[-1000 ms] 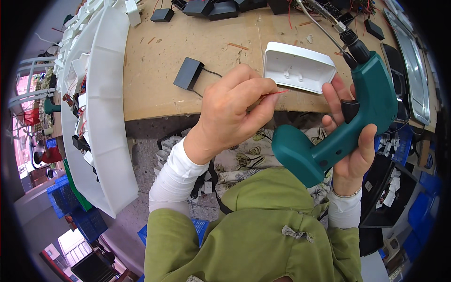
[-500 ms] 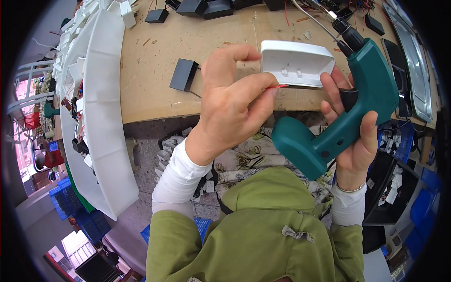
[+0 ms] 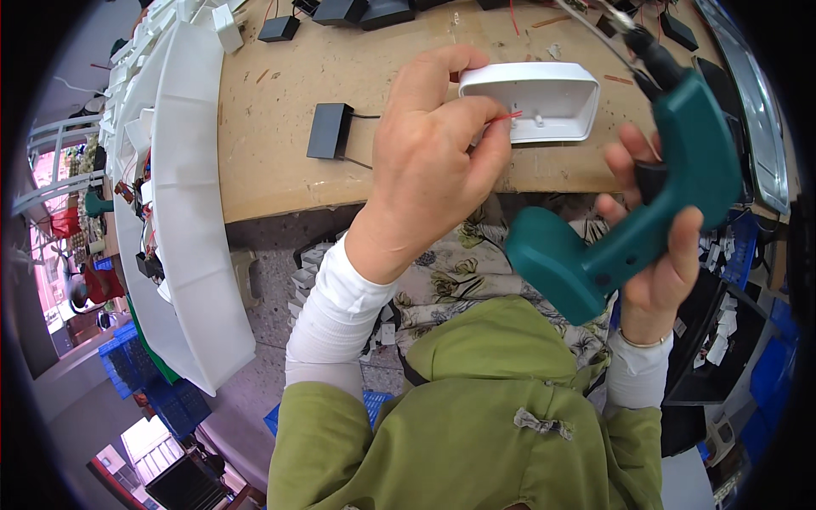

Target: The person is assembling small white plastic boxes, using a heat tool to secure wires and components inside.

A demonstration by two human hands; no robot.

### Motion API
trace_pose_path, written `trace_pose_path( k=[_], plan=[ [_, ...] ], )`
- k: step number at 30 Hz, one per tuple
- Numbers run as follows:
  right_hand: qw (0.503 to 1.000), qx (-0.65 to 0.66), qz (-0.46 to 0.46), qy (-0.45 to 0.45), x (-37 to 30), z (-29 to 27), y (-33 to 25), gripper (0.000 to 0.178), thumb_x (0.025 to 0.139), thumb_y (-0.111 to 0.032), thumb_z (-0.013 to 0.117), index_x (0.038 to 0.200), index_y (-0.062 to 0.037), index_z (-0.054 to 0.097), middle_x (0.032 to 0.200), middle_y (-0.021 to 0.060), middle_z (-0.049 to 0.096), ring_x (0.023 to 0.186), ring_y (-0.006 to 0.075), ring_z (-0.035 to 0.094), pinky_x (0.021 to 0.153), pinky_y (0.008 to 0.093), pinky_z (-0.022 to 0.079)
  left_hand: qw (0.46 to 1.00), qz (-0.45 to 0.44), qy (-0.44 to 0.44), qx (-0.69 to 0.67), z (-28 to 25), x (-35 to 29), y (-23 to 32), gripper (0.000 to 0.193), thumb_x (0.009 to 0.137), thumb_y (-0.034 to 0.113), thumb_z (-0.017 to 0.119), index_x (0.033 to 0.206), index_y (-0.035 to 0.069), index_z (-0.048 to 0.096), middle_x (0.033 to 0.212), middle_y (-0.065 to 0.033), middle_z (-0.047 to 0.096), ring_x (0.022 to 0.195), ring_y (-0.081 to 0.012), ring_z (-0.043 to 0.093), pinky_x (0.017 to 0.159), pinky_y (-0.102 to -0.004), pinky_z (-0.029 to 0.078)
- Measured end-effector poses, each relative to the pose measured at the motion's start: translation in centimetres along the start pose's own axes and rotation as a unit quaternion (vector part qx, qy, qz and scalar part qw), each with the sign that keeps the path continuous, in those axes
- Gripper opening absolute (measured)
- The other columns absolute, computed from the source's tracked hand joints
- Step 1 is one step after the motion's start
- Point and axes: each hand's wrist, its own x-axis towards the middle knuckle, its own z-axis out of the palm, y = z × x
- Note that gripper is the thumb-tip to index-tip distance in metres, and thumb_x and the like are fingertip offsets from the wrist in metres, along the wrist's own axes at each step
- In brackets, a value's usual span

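My left hand [image 3: 438, 157] pinches a thin red wire [image 3: 513, 116] between thumb and fingertips, its end pointing into a white plastic case [image 3: 557, 75]. The case lies open side toward me on the table, small posts showing inside. Another finger of that hand touches the case's upper left corner. In my right hand [image 3: 659, 285] is a green power screwdriver [image 3: 701, 161], tilted, its tip up and away from me, standing apart from the case. Left of my left hand sits a black box [image 3: 327, 132] with thin black leads that run behind the hand.
A long white tray [image 3: 200, 212] heaped with white parts runs along the left. Several black boxes [image 3: 340, 10] line the table's far side. A metal-rimmed tray [image 3: 748, 93] is at the right. Black bins [image 3: 710, 340] with white pieces stand below right.
My right hand has moved right with the screwdriver, away from the case. My left hand has risen a little with the wire, and the case has shifted slightly up and left.
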Motion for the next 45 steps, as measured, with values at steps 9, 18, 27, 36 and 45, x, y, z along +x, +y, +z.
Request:
trace_pose_path(
  k=[9, 18, 27, 36, 45],
  plan=[
    [0.983, -0.174, -0.001, 0.06, -8.6, -2.0, -3.4, 0.079, 0.073, -0.039, 0.068, 0.128, 0.0012, 0.027, 0.117, 0.0173, 0.045, 0.086, 0.019, 0.051, 0.064, 0.0287, 0.047, 0.996, 0.041, 0.05, 0.056, 0.7, -0.2, 0.1, 0.005, 0.066, -0.003, 0.063, 0.071, -0.003, 0.061, 0.097, -0.0119, 0.055, 0.058, -0.0125, 0.051, 0.049, -0.0219, 0.042],
    [0.952, -0.265, 0.072, 0.133, -11.3, -0.6, -2.4, 0.085, 0.065, -0.047, 0.07, 0.119, 0.0081, 0.037, 0.106, 0.0184, 0.051, 0.074, 0.018, 0.056, 0.055, 0.027, 0.047, 0.998, 0.032, 0.03, 0.054, 0.7, -0.1, 0.1, 0.006, 0.066, -0.002, 0.06, 0.072, -0.004, 0.061, 0.097, -0.0124, 0.055, 0.063, -0.0144, 0.056, 0.047, -0.0209, 0.045],
    [0.946, -0.3, 0.046, 0.116, -9.6, 0.5, -1.9, 0.077, 0.072, -0.042, 0.068, 0.121, 0.0084, 0.035, 0.105, 0.0202, 0.051, 0.071, 0.0162, 0.055, 0.057, 0.0251, 0.046, 0.882, 0.396, 0.24, -0.088, 3.0, 3.0, -2.9, 0.009, 0.063, -0.004, 0.059, 0.072, -0.005, 0.057, 0.088, -0.0196, 0.054, 0.07, -0.0292, 0.055, 0.06, -0.0325, 0.045],
    [0.939, -0.322, 0.029, 0.12, -8.6, 1.9, -1.6, 0.075, 0.074, -0.038, 0.067, 0.123, 0.0075, 0.034, 0.104, 0.0209, 0.051, 0.069, 0.0148, 0.055, 0.058, 0.0233, 0.045, 0.899, 0.36, 0.233, -0.087, 2.9, 2.4, -2.8, 0.008, 0.063, -0.003, 0.059, 0.071, -0.004, 0.057, 0.088, -0.019, 0.055, 0.074, -0.0298, 0.055, 0.063, -0.0334, 0.045],
    [0.933, -0.34, 0.028, 0.112, -8.1, 2.5, -1.5, 0.073, 0.074, -0.038, 0.067, 0.122, 0.0074, 0.035, 0.102, 0.0197, 0.052, 0.069, 0.0143, 0.055, 0.059, 0.0232, 0.045, 0.894, 0.379, 0.232, -0.048, 2.6, 2.6, -2.8, 0.008, 0.063, -0.003, 0.06, 0.071, -0.004, 0.057, 0.089, -0.018, 0.055, 0.074, -0.0286, 0.055, 0.063, -0.0325, 0.045]
  ],
)
